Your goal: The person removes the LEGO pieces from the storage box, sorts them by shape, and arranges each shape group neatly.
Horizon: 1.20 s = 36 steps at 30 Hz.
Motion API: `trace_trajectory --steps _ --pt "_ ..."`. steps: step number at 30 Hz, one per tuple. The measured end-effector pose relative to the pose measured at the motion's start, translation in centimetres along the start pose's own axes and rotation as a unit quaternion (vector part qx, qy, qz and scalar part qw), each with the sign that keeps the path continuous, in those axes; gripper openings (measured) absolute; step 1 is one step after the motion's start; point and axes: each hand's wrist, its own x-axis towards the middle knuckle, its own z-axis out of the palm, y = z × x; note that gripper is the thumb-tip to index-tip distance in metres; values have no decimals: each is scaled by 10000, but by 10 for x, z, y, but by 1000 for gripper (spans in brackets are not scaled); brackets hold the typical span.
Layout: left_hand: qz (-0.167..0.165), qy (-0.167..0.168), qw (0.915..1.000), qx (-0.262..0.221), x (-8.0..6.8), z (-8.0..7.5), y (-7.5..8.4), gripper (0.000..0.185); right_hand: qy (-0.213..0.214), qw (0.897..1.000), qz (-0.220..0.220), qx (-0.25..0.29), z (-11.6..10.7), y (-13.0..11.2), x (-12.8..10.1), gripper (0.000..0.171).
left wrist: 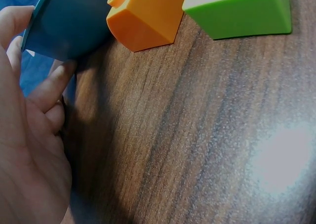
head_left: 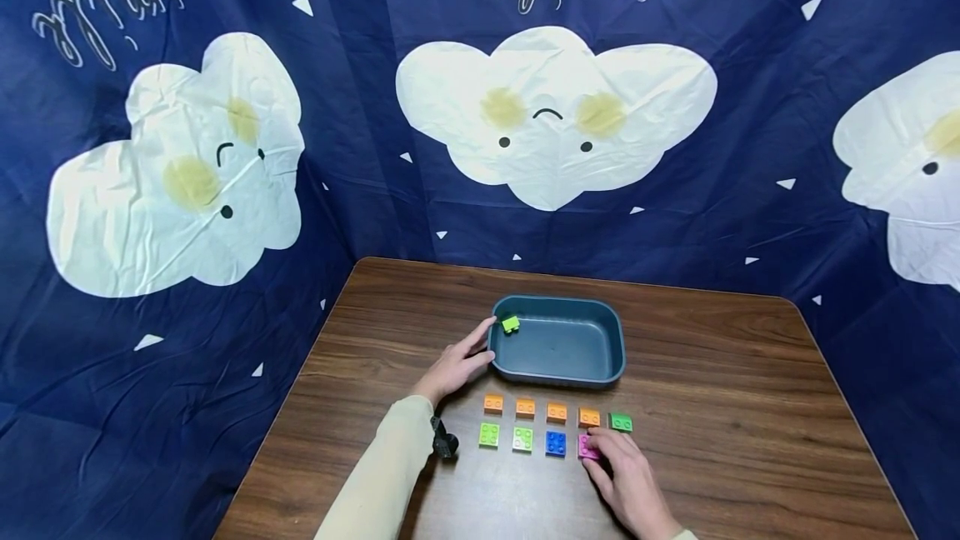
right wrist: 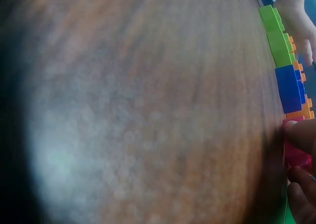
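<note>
At the front right, my right hand (head_left: 630, 477) pinches a pink toy brick (head_left: 587, 447) at the end of the front row. In the right wrist view, the thumb and fingertips lie against the pink brick's two ends. My left hand (head_left: 452, 367) rests against the left end of a dark teal plastic tub (head_left: 561, 348), its fingers spread and touching the rim. One lime green brick (head_left: 511, 324) lies inside the tub, at its left. Beside the pink brick in the front row is a blue brick (head_left: 556, 443).
Further left in the front row are a light green brick (head_left: 522, 438) and a lime brick (head_left: 489, 434). Behind them runs a row of several orange bricks (head_left: 557, 412), with a green brick (head_left: 621, 422) at its right end. A blue cloud-patterned cloth (head_left: 352, 148) surrounds the wooden table (head_left: 720, 373).
</note>
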Motion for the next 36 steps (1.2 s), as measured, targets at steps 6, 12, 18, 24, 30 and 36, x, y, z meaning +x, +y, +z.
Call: trace_trajectory --steps 6,12,18,24,30,36 --pt "9 -2 10000 44 0 0 0 65 -43 10000 23 -27 0 -1 0 37" --pt "-16 -2 10000 68 0 0 1 65 -88 9999 33 36 -1 -2 1 38" --pt "3 -3 10000 58 0 0 0 65 -51 10000 -66 52 -1 -1 0 38" --pt "16 -3 10000 32 0 -1 0 65 -115 9999 -27 48 -2 -1 -1 37" --pt "33 -37 10000 79 1 -1 1 65 -343 9990 282 -21 -8 -5 -2 35" --pt "18 -26 10000 92 0 -1 0 65 -216 9996 176 11 -20 -11 1 38"
